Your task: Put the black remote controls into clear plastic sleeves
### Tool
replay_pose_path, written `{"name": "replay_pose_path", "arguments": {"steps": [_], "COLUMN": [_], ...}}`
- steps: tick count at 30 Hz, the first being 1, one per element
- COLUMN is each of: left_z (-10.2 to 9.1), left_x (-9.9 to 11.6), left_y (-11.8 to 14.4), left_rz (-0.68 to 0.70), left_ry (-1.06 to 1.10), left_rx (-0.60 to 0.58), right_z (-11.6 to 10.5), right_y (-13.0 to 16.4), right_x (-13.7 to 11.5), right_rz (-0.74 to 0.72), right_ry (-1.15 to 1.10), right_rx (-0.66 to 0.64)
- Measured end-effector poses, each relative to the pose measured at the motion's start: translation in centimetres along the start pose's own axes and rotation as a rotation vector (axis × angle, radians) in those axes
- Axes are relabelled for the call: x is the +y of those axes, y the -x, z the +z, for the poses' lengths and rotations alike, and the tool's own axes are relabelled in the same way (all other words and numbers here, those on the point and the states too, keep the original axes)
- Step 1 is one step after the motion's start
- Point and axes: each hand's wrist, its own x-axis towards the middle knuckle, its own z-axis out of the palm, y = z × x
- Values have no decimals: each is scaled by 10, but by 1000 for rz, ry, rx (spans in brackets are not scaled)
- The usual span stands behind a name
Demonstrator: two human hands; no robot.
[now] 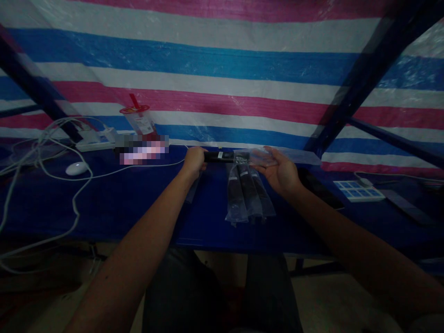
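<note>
My left hand [194, 159] is closed around one end of a black bar-shaped item [219, 157] with a small white label, held level over the blue table. The item's right end meets a clear plastic bag [305, 157], which stretches to the right. My right hand [282, 173] grips this bag, thumb above and fingers below. How far the item lies inside the bag is hard to tell. Just below, several dark long items in clear bags [247, 194] lie side by side on the table, between my hands.
On the blue table [204, 226], a white mouse [77, 168], tangled white cables [74, 203], a power strip [95, 144] and a drink cup [143, 122] stand left. A dark flat device [321, 189] and a blue-and-white sheet [359, 190] lie right. Striped sheeting [222, 64] hangs behind.
</note>
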Motion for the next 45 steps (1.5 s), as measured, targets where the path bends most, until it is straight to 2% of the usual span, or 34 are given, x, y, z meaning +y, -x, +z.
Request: {"name": "replay_pose_path", "arguments": {"steps": [5,11,17,21,27,33,38,45], "left_z": [14,22,30,37,44,42,39,37], "left_x": [3,-8,-10,-9,-6,-4,-1,2], "left_y": [16,18,20,29,42,44,43,39], "left_rz": [-87,-109,-181,-188,-119,10,39,-59], "left_ry": [15,109,220,232,207,58,42,146], "left_rx": [-135,-278,-298,-301,-382,-355,-358,-320], "right_z": [4,8,14,14,8,10,11,19], "right_y": [3,7,14,15,10,10,12,15], "right_x": [-1,-1,1,4,9,12,16,17], "right_rz": [-27,-39,-98,-147,-193,-222,-221,-107], "right_ry": [11,78,138,160,246,294,345,240], "right_rx": [-25,-49,-102,-86,-104,-127,-168,-154]}}
